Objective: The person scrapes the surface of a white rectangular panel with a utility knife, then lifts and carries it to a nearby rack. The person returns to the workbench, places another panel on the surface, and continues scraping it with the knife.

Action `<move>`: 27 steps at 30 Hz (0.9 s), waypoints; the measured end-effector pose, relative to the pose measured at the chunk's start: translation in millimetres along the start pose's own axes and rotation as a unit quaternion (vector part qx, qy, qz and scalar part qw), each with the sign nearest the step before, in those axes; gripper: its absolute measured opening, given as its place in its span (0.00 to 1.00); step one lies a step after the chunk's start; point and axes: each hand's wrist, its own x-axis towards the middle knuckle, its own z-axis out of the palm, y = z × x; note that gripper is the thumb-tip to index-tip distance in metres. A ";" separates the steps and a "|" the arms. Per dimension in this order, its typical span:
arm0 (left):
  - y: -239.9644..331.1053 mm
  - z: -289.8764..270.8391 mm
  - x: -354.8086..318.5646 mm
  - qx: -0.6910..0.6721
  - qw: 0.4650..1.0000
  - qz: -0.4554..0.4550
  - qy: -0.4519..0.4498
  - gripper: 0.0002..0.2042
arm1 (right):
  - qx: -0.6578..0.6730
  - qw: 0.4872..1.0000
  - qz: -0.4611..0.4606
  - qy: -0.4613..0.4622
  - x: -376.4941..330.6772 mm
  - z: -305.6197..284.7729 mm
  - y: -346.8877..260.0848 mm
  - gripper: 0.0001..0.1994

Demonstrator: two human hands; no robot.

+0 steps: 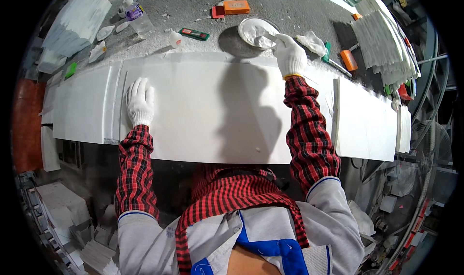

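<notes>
My left hand (pixel 140 100), in a white knit glove, lies flat with its fingers stretched out on the left part of a large smooth white panel (pixel 193 111). Reaching farther out, my gloved right hand (pixel 291 55) is at the right rim of a round bowl (pixel 240 35). White powder or paste (pixel 256 31) fills the bowl. The right fingers are pressed together and point into it; whatever they hold is too small to make out. A crumpled white cloth (pixel 312 43) lies just right of that hand.
Dusty grey tabletop behind the panel carries a plastic bottle (pixel 138 19), a small white bottle (pixel 175 39), a green cutter (pixel 194 34), orange boxes (pixel 236 7) and a green-headed tool (pixel 336 62). Stacked white sheets stand at the left (pixel 75 24) and right (pixel 384 45). Smaller panels (pixel 362 118) flank the large one.
</notes>
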 end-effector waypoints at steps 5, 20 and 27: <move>-6.6 -1.3 -2.5 0.017 1.000 0.017 0.007 0.20 | -0.030 0.994 -0.088 0.055 -44.0 -42.3 -2.8 0.12; -15.8 29.1 1.3 0.085 0.995 0.057 0.013 0.23 | 0.102 0.939 0.328 -0.005 -291.9 -128.2 4.8 0.15; -14.8 41.0 -2.7 0.097 0.992 0.079 0.005 0.23 | 0.145 0.922 0.352 -0.063 -313.8 -114.8 -5.2 0.16</move>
